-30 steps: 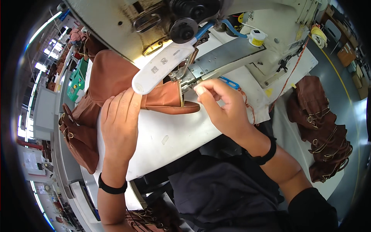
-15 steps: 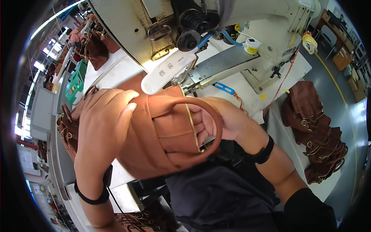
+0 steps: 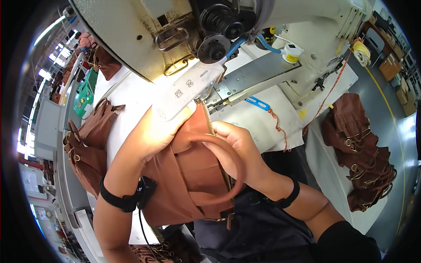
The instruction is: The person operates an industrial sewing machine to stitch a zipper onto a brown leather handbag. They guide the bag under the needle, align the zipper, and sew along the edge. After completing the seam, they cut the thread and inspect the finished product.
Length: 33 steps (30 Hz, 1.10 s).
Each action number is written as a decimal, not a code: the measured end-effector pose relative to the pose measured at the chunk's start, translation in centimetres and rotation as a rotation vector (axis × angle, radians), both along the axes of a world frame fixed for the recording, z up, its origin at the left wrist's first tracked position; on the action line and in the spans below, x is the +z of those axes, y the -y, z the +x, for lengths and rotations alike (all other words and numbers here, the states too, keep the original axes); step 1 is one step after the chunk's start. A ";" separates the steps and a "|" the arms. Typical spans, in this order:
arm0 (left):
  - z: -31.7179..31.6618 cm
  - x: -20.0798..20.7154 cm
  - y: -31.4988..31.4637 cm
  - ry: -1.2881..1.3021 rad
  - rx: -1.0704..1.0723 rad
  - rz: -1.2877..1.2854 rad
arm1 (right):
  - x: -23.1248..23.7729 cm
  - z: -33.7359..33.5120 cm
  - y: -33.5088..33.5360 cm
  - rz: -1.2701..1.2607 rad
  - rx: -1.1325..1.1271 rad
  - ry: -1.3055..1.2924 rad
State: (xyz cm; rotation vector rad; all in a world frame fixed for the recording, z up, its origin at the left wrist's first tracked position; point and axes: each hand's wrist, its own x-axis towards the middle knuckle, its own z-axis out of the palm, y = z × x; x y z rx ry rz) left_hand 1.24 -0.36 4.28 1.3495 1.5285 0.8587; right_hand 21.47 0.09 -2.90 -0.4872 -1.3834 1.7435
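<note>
My half-closed left hand (image 3: 160, 130) and pinching right hand (image 3: 238, 151) hold a smooth brown bag (image 3: 172, 188). Its thick handle (image 3: 239, 166) arches beside gold zip teeth (image 3: 209, 116).

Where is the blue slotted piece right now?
In the head view, the blue slotted piece is right of centre, just below the sewing machine's metal arm and beyond the right hand, with an orange cord at its lower end.
</note>
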 end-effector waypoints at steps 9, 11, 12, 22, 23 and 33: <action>0.5 -1.0 0.5 0.185 0.109 -0.036 | 0.5 -0.1 0.1 0.003 -0.149 0.110; 0.6 -0.5 0.6 0.206 0.108 -0.052 | 0.5 0.0 0.0 0.001 -0.154 0.122; 1.0 -0.1 0.7 0.197 0.111 -0.043 | 0.5 0.1 -0.1 -0.003 -0.154 0.122; 2.2 0.6 0.6 0.153 0.180 0.055 | 0.9 0.1 -0.5 0.019 -0.169 0.132; 2.2 0.8 0.6 0.156 0.170 0.057 | 0.7 0.0 -0.6 0.043 -0.192 0.122; 1.9 1.2 0.6 0.028 0.162 0.046 | 0.2 0.9 0.5 0.067 -0.241 0.166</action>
